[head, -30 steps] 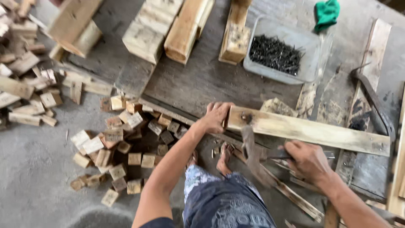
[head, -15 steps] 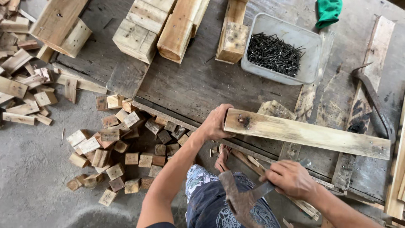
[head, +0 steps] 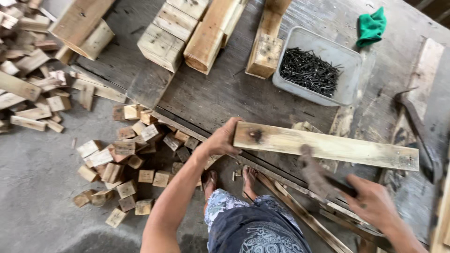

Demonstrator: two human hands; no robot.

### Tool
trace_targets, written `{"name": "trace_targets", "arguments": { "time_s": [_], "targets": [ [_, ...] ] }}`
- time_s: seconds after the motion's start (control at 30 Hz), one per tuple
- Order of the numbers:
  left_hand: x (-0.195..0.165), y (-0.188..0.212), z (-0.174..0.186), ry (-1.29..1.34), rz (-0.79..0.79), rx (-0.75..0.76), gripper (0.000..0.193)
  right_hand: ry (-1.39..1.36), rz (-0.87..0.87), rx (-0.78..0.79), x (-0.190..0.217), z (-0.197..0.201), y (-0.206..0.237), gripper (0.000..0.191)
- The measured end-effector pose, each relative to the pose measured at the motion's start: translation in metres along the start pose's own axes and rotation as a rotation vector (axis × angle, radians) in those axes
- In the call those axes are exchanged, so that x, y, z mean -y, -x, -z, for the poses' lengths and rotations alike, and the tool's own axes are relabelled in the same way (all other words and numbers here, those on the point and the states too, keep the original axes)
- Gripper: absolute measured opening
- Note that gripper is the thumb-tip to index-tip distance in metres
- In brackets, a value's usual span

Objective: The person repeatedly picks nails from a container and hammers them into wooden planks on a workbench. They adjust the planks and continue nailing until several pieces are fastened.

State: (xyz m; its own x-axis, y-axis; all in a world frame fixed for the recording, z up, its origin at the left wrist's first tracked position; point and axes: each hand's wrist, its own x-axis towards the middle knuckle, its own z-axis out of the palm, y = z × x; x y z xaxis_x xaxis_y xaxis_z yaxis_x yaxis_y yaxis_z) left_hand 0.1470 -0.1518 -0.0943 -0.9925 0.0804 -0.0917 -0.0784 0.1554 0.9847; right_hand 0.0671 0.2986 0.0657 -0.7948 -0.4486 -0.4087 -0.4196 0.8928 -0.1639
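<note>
My left hand (head: 224, 139) grips the left end of a pale wooden plank (head: 328, 146) that lies across a dark, worn workbench (head: 225, 93). My right hand (head: 372, 202) is shut on the handle of a hammer (head: 315, 174), whose blurred head is just in front of the plank's near edge. A small nail head shows at the plank's right end. My feet in sandals stand below the bench edge.
A clear plastic tub of dark nails (head: 313, 71) sits behind the plank. Thick wood blocks (head: 187, 33) lie at the back, a green cloth (head: 371, 27) at the far right, a curved metal bar (head: 417, 126) on the right. Small offcut blocks (head: 122, 159) litter the floor at left.
My right hand has swung the hammer up from low beside my legs toward the plank. The left hand keeps its hold on the plank's end.
</note>
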Motion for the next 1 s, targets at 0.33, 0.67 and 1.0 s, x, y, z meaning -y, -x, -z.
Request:
{"name": "trace_targets", "arguments": {
  "time_s": [0.33,0.67,1.0],
  "targets": [
    [-0.055,0.038,-0.014,-0.497,0.104,-0.477,0.119,-0.330,-0.061,-0.309,-0.167,-0.021,-0.038,0.036],
    [-0.061,-0.079,-0.286,0.875,0.736,-0.905,0.059,-0.372,0.108,-0.291,-0.259,-0.040,-0.106,0.034],
    [-0.067,-0.099,-0.296,1.417,0.069,-1.085,0.030,-0.326,-0.314,-0.010,-0.235,-0.083,-0.092,0.040]
  ]
}}
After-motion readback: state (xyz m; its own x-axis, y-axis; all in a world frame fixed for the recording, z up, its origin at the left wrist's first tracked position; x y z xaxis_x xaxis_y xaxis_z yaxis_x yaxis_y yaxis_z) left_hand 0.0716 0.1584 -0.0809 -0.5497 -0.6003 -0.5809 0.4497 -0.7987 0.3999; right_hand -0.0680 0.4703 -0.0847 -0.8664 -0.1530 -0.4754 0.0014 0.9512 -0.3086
